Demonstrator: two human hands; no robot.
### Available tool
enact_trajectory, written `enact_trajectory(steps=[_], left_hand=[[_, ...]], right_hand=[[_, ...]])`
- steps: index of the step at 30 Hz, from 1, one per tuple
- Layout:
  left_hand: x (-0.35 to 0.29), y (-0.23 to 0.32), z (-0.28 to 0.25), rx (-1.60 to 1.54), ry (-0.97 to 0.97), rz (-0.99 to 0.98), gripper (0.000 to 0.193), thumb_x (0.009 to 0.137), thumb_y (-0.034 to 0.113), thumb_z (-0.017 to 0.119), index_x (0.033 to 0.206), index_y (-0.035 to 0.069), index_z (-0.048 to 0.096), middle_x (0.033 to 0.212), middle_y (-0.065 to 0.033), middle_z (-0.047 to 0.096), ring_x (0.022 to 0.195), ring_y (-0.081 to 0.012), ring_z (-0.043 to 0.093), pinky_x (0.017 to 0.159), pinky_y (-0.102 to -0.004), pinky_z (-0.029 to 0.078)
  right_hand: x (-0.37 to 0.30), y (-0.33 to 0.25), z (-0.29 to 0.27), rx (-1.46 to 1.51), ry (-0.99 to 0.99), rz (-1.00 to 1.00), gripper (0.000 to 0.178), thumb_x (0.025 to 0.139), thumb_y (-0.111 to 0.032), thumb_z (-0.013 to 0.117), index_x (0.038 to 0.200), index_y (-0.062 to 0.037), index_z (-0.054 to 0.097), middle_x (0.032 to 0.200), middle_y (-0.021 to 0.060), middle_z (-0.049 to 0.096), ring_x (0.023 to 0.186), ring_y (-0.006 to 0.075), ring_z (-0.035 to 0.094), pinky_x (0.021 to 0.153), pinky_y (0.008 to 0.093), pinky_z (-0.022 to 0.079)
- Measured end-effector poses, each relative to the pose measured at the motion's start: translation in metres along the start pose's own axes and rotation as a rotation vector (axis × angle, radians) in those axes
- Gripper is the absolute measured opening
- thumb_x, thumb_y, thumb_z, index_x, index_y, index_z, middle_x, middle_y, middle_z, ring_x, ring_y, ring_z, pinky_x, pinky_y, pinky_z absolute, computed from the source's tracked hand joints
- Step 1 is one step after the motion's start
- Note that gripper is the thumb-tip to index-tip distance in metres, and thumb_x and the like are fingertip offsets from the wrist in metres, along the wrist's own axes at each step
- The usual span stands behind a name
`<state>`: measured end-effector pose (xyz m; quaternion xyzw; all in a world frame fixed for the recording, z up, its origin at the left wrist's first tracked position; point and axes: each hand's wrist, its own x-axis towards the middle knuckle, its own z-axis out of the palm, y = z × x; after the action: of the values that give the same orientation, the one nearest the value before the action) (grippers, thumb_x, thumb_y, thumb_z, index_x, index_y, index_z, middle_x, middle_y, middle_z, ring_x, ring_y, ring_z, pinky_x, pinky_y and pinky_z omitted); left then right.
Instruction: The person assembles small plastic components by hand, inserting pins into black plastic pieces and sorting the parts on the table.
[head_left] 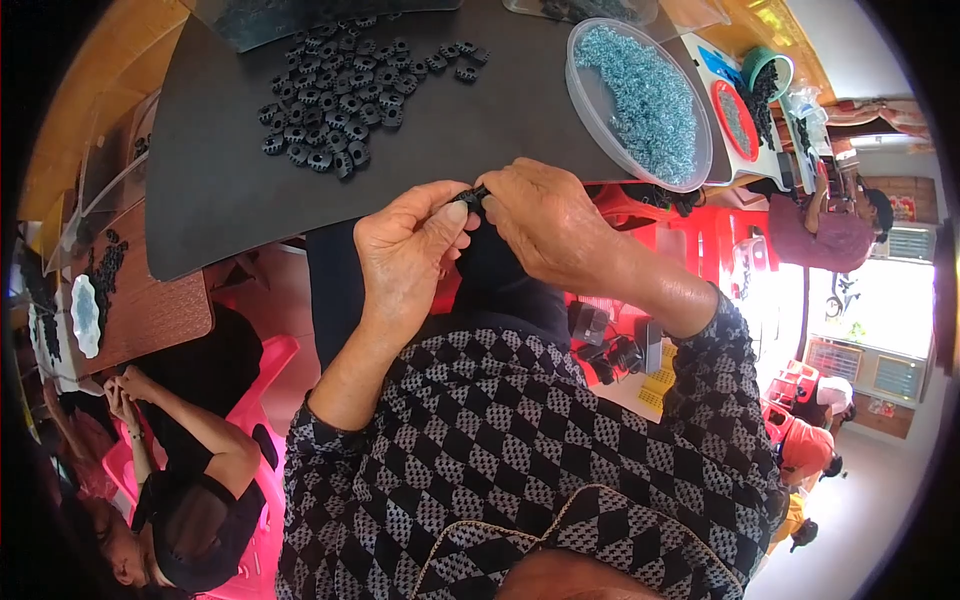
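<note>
My left hand (pixel 405 240) pinches a small black plastic claw clip piece (pixel 471 199) in front of the dark table's near edge. From the other side, my right hand (pixel 545 215) closes its fingers on the same piece, and the fingers hide most of it. A loose pile of black claw clip pieces (pixel 335 100) lies on the dark tabletop (pixel 480 110), ahead and to the left. To the right, a round clear plastic tray (pixel 590 110) holds a heap of tiny bluish metal springs (pixel 655 110).
A clear plastic bin (pixel 300 22) stands at the table's far edge. Right of the table are a red dish (pixel 735 120) and a green bowl (pixel 768 70). A co-worker (pixel 200 480) sits at a brown table (pixel 155 300) on the left. Red stools (pixel 690 245) stand right.
</note>
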<state>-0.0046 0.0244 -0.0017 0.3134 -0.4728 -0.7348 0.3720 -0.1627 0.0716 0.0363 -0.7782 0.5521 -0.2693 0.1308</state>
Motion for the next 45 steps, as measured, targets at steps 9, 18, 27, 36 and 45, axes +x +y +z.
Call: enact_trajectory(steps=[9, 18, 27, 36, 45], left_hand=[[0.004, 0.005, 0.011, -0.182, 0.054, 0.044, 0.014, 0.084, -0.002, 0.058, 0.095, -0.01, 0.061, 0.081, -0.0101, 0.064, 0.069, -0.0115, 0.06, 0.066, -0.021, 0.049], [0.006, 0.007, 0.014, -0.376, 0.112, 0.023, 0.011, 0.082, -0.006, 0.057, 0.091, -0.011, 0.061, 0.081, -0.0109, 0.064, 0.071, -0.0132, 0.06, 0.068, -0.0227, 0.049], [0.012, 0.006, 0.011, -0.374, 0.132, 0.023, 0.014, 0.08, -0.002, 0.058, 0.092, -0.009, 0.062, 0.081, -0.0097, 0.064, 0.067, -0.0122, 0.06, 0.064, -0.0229, 0.049], [0.014, 0.01, 0.003, -0.298, 0.089, -0.033, 0.017, 0.082, 0.001, 0.056, 0.094, -0.008, 0.063, 0.081, -0.0083, 0.064, 0.067, -0.0124, 0.059, 0.062, -0.0244, 0.048], [0.016, 0.013, 0.008, -0.292, 0.104, -0.038, 0.016, 0.083, -0.001, 0.055, 0.094, -0.009, 0.062, 0.072, -0.0063, 0.062, 0.06, -0.0086, 0.055, 0.057, -0.02, 0.044]], right_hand=[[0.007, -0.007, 0.007, -0.238, 0.16, -0.031, 0.03, 0.065, -0.006, 0.066, 0.089, 0.0022, 0.052, 0.07, 0.0113, 0.051, 0.064, 0.0284, 0.05, 0.055, 0.0378, 0.042], [0.012, 0.005, 0.019, -0.472, 0.266, -0.203, 0.021, 0.061, -0.014, 0.062, 0.066, -0.0036, 0.044, 0.058, 0.0088, 0.041, 0.056, 0.0238, 0.045, 0.052, 0.0335, 0.04], [0.018, 0.01, 0.025, -0.525, 0.278, -0.269, 0.018, 0.062, -0.012, 0.06, 0.064, -0.0047, 0.043, 0.057, 0.009, 0.042, 0.055, 0.0238, 0.045, 0.05, 0.0349, 0.039], [0.021, 0.01, 0.018, -0.277, 0.298, -0.152, 0.02, 0.064, -0.012, 0.062, 0.066, -0.0048, 0.044, 0.057, 0.0091, 0.045, 0.056, 0.0263, 0.047, 0.049, 0.0366, 0.039], [0.021, 0.01, 0.012, -0.332, 0.246, -0.207, 0.02, 0.064, -0.014, 0.062, 0.065, -0.0049, 0.045, 0.059, 0.0083, 0.045, 0.056, 0.0248, 0.048, 0.05, 0.0348, 0.04]])
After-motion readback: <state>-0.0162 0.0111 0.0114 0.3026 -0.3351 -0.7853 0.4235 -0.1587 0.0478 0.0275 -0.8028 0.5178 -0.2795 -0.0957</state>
